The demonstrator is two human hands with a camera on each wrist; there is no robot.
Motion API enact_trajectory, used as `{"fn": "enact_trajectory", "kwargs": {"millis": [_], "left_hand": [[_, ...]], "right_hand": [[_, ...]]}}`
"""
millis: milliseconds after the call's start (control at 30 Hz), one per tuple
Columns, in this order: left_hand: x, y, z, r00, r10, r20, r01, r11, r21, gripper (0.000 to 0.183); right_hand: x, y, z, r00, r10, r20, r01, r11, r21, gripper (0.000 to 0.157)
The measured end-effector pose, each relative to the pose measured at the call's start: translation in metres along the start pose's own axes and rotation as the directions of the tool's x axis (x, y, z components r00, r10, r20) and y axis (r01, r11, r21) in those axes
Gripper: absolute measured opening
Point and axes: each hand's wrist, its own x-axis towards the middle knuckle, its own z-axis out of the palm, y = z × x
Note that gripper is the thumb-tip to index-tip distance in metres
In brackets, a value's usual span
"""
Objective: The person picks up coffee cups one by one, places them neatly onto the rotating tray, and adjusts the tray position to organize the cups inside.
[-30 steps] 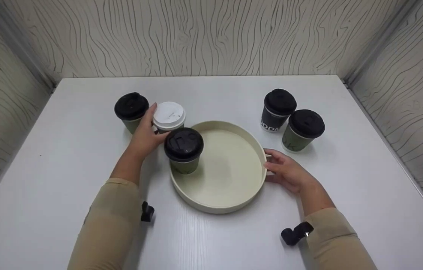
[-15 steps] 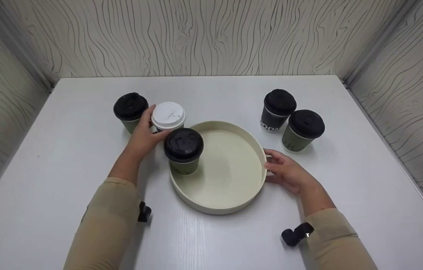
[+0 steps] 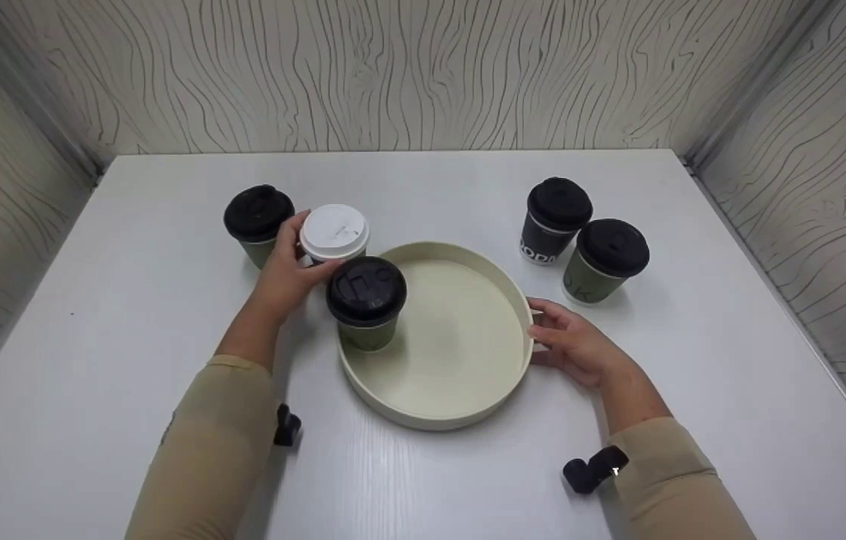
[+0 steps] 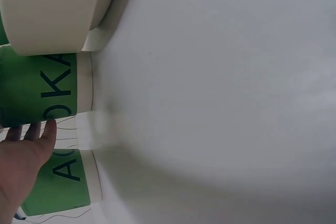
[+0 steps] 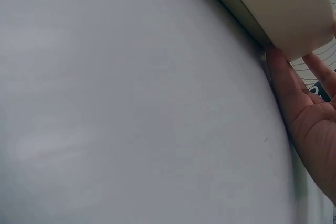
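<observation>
My left hand [image 3: 284, 277] grips a green paper coffee cup with a white lid [image 3: 334, 231], fingers along its left side and thumb at its front. In the left wrist view, the fingertips meet the lettered green wall of this cup [image 4: 37, 85]. A black-lidded green cup [image 3: 367, 292] stands upright inside the round cream tray [image 3: 434, 421], at its left side. My right hand [image 3: 573, 341] holds the tray's right side, thumb on the rim. From the right wrist view, fingers [image 5: 283, 74] reach under the lower edge of the tray wall [image 5: 283, 11].
Another black-lidded green cup [image 3: 259, 217] stands just left of my left hand. At the back right, a dark cup with white letters [image 3: 549, 232] stands beside a green one [image 3: 603, 262]. Patterned panels [image 3: 408, 75] border the white table [image 3: 423, 495].
My left forearm has shifted slightly left, and its thumb lies a little higher by the white-lidded cup. My right hand and the tray stay about where they were.
</observation>
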Motion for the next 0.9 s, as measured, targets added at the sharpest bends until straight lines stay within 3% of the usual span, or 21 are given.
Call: {"fn": "enact_trajectory", "kwargs": {"millis": [267,533,900], "left_hand": [[-0.001,0.002,0.001,1.0,-0.01,-0.023,0.011,0.999,0.041,0.087],[-0.005,0.002,0.003,0.997,0.021,-0.074,-0.013,0.994,0.109,0.083],[-0.015,0.009,0.0,0.995,0.022,-0.099,-0.016,0.998,0.063,0.083]], "right_hand": [[0.001,0.001,0.0,1.0,-0.001,0.005,0.001,1.0,0.01,0.056],[0.001,0.001,0.0,1.0,-0.004,0.013,0.004,1.0,0.02,0.059],[0.002,0.001,-0.001,1.0,0.007,0.011,-0.007,1.0,-0.016,0.058]]}}
